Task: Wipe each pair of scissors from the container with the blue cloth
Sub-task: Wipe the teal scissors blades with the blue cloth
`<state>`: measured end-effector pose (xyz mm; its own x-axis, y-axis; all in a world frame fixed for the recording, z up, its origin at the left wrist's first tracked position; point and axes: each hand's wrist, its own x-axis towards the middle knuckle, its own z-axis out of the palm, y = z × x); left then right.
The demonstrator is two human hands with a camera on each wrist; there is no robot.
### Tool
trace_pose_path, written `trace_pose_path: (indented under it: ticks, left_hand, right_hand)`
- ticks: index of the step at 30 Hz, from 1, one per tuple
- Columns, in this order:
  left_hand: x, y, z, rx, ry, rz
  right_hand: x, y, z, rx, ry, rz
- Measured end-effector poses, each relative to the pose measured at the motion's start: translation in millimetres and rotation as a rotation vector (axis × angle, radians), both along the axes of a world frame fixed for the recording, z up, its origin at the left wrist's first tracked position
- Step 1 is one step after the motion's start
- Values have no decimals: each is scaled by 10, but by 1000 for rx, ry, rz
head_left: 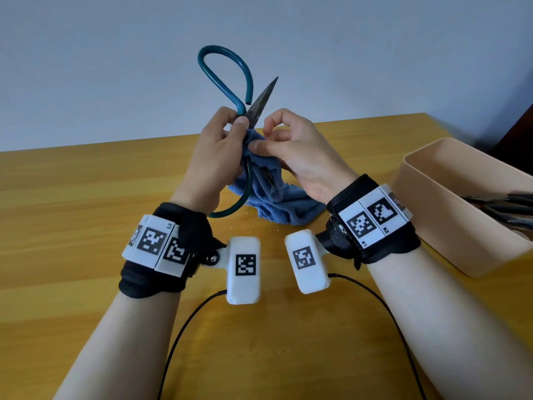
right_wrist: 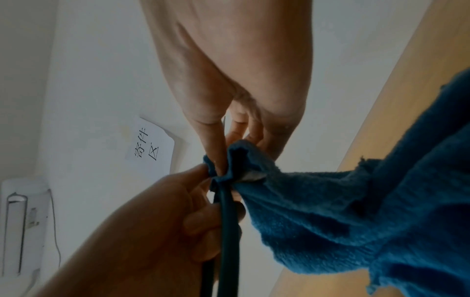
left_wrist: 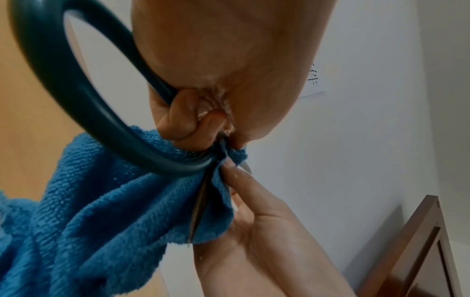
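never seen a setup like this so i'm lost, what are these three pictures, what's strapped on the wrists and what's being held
No machine here: the grips are a person's two bare hands. The big picture comes from a camera on the head, looking down at a wooden table. The other two come from a small white camera at each wrist, looking along the hand, so everything appears very close. The black-and-white squares on the bands are printed markers. The left grip holds open scissors near the pivot, one blade pointing up. The right grip pinches a blue cloth round the other blade, apparently wiping it. The cloth hangs down to the table. To the right stands a beige box with dark tools inside.
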<state>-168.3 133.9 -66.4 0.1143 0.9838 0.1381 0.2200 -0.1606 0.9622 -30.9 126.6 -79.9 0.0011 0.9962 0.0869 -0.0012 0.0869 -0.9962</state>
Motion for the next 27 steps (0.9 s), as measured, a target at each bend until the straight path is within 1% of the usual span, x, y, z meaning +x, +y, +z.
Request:
trace_pose_path:
  ticks: [5, 8, 12, 14, 17, 19, 22, 24, 27]
  left_hand:
    - [67, -7, -63, -4, 27, -15]
    - [118, -21, -72, 11, 42, -32]
    - [64, 7, -36, 14, 7, 5]
    - [4, 27, -20, 10, -16, 35]
    - [-46, 48, -12, 13, -39, 60]
    - [-20, 42, -25, 22, -41, 53]
    - [48, 14, -39, 33, -45, 24]
    - [66, 11, -40, 42, -44, 26]
    - [30, 21, -37, 31, -54, 52]
  right_hand:
    - [73, 12, 28, -87, -113, 23]
    - [122, 8, 32, -88, -106, -12]
    - [37, 5, -6, -40, -38, -29]
    - [-11, 12, -2, -26, -68, -3]
    - [-1, 2, 28, -57, -139, 65]
    - [28, -12, 42, -64, -151, 56]
    - [29, -19, 49, -15, -81, -19]
    - [35, -14, 50, 1, -59, -30]
    - [61, -7, 70, -13, -143, 34]
